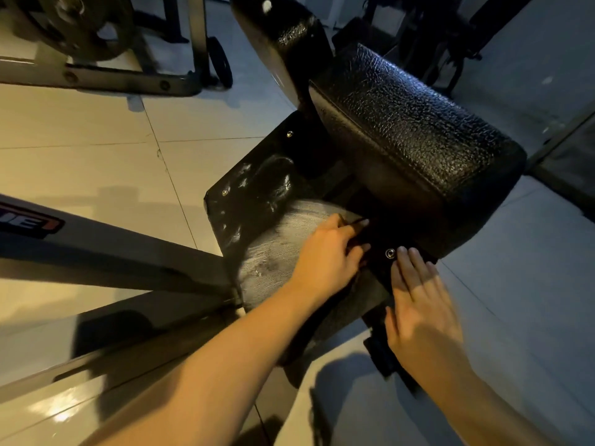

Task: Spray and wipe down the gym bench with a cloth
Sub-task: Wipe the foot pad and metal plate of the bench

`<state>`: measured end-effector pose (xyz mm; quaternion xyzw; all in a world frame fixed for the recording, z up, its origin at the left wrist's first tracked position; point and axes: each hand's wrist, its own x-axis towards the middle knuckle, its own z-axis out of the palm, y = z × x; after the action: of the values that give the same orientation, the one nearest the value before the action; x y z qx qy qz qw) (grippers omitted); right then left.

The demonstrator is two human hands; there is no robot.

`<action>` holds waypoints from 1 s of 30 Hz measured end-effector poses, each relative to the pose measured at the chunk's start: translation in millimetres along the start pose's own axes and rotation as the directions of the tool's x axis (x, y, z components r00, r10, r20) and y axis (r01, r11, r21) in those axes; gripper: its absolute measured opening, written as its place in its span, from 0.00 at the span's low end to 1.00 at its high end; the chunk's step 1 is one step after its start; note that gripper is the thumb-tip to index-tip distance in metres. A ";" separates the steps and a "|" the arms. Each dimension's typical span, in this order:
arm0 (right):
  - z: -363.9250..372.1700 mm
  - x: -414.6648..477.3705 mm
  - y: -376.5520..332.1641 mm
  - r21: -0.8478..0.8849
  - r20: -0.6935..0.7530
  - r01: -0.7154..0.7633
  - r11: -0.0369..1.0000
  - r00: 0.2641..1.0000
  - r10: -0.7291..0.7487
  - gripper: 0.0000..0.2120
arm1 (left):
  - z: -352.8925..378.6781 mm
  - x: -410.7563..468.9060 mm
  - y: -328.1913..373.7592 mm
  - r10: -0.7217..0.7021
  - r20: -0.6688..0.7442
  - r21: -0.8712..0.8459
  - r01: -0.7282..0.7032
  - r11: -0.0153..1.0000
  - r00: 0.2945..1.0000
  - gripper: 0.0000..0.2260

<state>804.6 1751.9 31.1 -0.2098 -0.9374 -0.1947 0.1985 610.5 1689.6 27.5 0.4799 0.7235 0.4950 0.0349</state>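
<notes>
The gym bench has a black, crackled back pad (415,136) and a lower glossy black seat (254,185) with metal studs. A large grey, rough patch (273,252) covers the seat's near part; I cannot tell whether it is worn surface or fabric. My left hand (328,252) rests on this patch, its fingers curled round a dark cloth (355,235) at the gap below the back pad. Most of the cloth is hidden by the hand. My right hand (418,304) lies flat with straight fingers on the seat's right edge, fingertips next to a stud (390,253).
A grey steel frame beam (112,249) with a red-and-black label runs in from the left to the seat. A weight plate (74,24) on a rack stands at the back left. More dark equipment (444,33) is behind the bench. The floor is glossy tile (96,162).
</notes>
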 end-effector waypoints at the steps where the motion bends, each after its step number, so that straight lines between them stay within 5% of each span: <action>1: 1.8 -0.8 -0.3 0.010 -0.005 0.001 1.000 1.000 -0.001 0.28 | -3.3 4.2 -13.0 -0.045 -0.044 0.024 0.046 0.999 0.998 0.17; 5: 2.6 -1.0 -0.9 0.037 0.066 -0.028 0.999 0.997 0.025 0.31 | -34.6 10.7 -73.9 -0.459 -0.216 -0.040 0.462 0.886 0.862 0.15; 8: 1.4 1.8 1.6 0.045 0.139 -0.067 0.997 0.988 0.060 0.37 | -46.4 -18.9 -97.1 -0.623 -0.240 -0.081 0.625 0.777 0.744 0.11; 11: -0.2 6.4 -1.2 0.002 0.172 -0.078 0.997 0.982 0.077 0.40 | -24.8 -47.9 -67.8 -0.544 -0.229 -0.090 0.539 0.837 0.807 0.14; 14: -0.7 10.6 -2.8 -0.060 0.209 -0.083 0.995 0.974 0.094 0.42 | 2.2 -62.1 -17.2 -0.249 -0.084 -0.121 0.238 0.964 0.965 0.18; 17: -2.9 9.2 -2.0 -0.096 0.246 -0.070 0.993 0.965 0.092 0.44 | -0.4 -72.2 -19.6 -0.017 0.048 0.012 0.017 1.000 0.999 0.21; 20: -6.9 10.4 -4.5 -0.141 0.266 -0.083 0.987 0.957 0.118 0.45 | -21.3 -82.8 -69.2 -0.197 -0.031 0.145 0.199 0.969 0.980 0.21; 24: -10.0 12.5 -10.9 -0.160 0.273 -0.114 0.981 0.949 0.155 0.46 | -43.9 -101.3 -117.7 -0.552 -0.163 0.207 0.576 0.791 0.818 0.18; 26: -10.9 12.3 -11.8 -0.176 0.274 -0.105 0.979 0.950 0.151 0.46 | -35.5 -108.0 -104.5 -0.555 -0.181 0.164 0.581 0.797 0.812 0.17; 30: -9.6 13.9 -11.4 -0.199 0.295 -0.100 0.975 0.943 0.157 0.46 | -13.5 -115.9 -54.2 -0.286 -0.043 -0.018 0.286 0.958 0.957 0.20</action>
<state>790.5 1742.4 42.4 -0.3160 -0.9193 -0.2307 0.0420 629.8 1593.2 -55.5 0.3588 0.7828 0.4998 0.0926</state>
